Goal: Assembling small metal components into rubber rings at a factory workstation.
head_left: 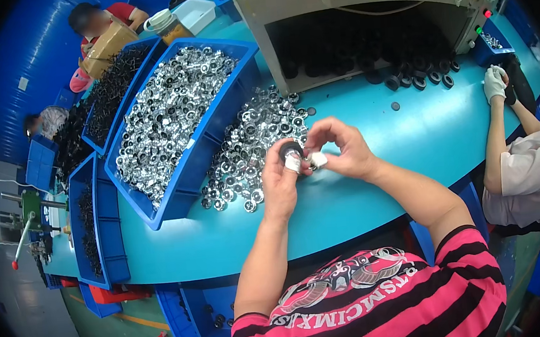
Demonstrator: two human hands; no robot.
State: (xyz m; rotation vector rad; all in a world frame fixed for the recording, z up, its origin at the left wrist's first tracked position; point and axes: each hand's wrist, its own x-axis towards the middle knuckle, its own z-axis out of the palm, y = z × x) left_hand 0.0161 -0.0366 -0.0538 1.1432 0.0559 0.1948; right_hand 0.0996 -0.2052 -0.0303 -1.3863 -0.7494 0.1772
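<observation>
My left hand (278, 187) is closed around a round black ring-shaped part (290, 147), held above the teal table (375, 191). White tape wraps its thumb. Close against it, my right hand (355, 154) has thumb and index finger bent together, also with white wrapping at the thumb tip. Whatever those fingertips pinch is too small and covered to name. Just beyond and left of my hands lies a loose heap of shiny silver wheel-like parts (260, 127) with dark centres.
Left of the heap, a blue bin (159, 218) brims with similar silver parts. Ahead stands a pale box-like housing (258, 31) with black rings (419, 78) spilling from its opening. At right sits a co-worker with a white glove (494, 83). A hand-lever press (29, 209) is far left.
</observation>
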